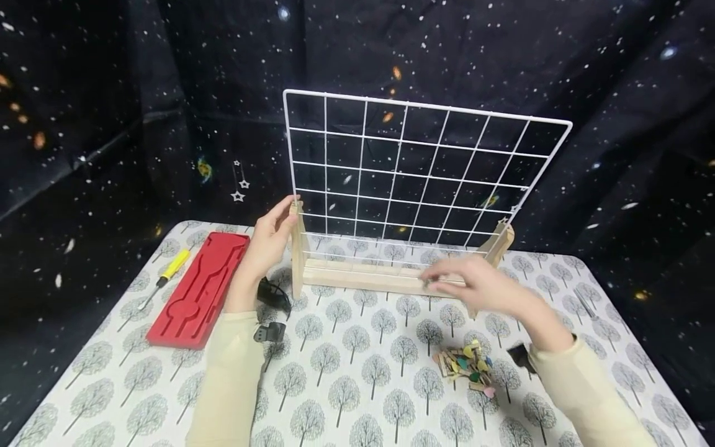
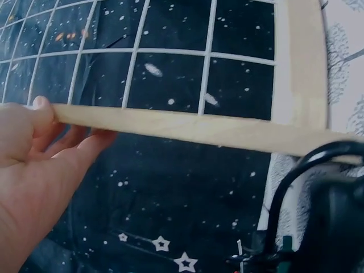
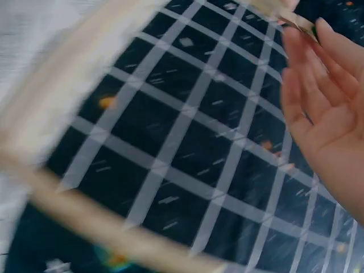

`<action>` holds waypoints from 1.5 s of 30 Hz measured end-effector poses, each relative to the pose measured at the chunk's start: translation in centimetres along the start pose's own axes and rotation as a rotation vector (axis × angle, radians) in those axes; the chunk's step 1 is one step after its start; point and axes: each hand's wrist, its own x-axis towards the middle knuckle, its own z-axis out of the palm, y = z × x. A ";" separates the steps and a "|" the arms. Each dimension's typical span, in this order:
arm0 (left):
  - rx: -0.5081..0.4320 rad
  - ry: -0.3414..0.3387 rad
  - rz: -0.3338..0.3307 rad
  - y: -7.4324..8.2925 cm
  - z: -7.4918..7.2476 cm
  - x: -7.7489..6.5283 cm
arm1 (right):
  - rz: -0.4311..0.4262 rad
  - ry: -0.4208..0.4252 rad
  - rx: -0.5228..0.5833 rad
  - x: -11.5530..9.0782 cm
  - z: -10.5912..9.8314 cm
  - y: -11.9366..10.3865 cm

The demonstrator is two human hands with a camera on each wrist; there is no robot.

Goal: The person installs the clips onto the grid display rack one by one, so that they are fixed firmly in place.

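A white wire grid panel stands tilted in a wooden stand. My left hand grips the top of the stand's left upright; in the left wrist view, the thumb lies on one side of the wooden upright and the fingers on the other. In front of the grid's lower right part, my right hand pinches a small wooden clothespin between thumb and fingers. The right wrist view is blurred by motion. On the table below that hand lies a pile of small wooden clothespins with coloured decorations.
Left of my left arm lies a red tray with shaped recesses. A yellow-handled screwdriver lies beyond it, near the table's left edge. A thin metal piece rests at the right. Behind the table hangs a dark star-patterned cloth.
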 end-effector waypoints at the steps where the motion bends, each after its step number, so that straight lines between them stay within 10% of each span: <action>1: -0.009 -0.007 -0.006 0.0 -0.1 0.0 | -0.028 0.022 0.009 1.3 -0.7 -0.5; 10: -0.074 -0.027 -0.034 -1.7 -0.4 0.0 | -0.197 0.266 0.110 12.1 -5.0 -5.9; 16: -0.075 0.003 -0.027 -3.5 -0.7 0.7 | -0.084 0.410 0.098 17.3 -8.0 -11.1; 23: -0.135 -0.002 -0.056 -3.3 -0.5 0.8 | 0.147 0.551 0.258 22.5 -10.2 -12.1; 29: -0.154 -0.014 -0.081 -1.4 -0.4 0.4 | 0.232 0.527 0.058 25.7 -10.7 -10.7; 45: -0.168 -0.012 -0.109 -3.5 -0.4 0.6 | 0.281 0.384 -0.059 27.3 -10.5 -10.8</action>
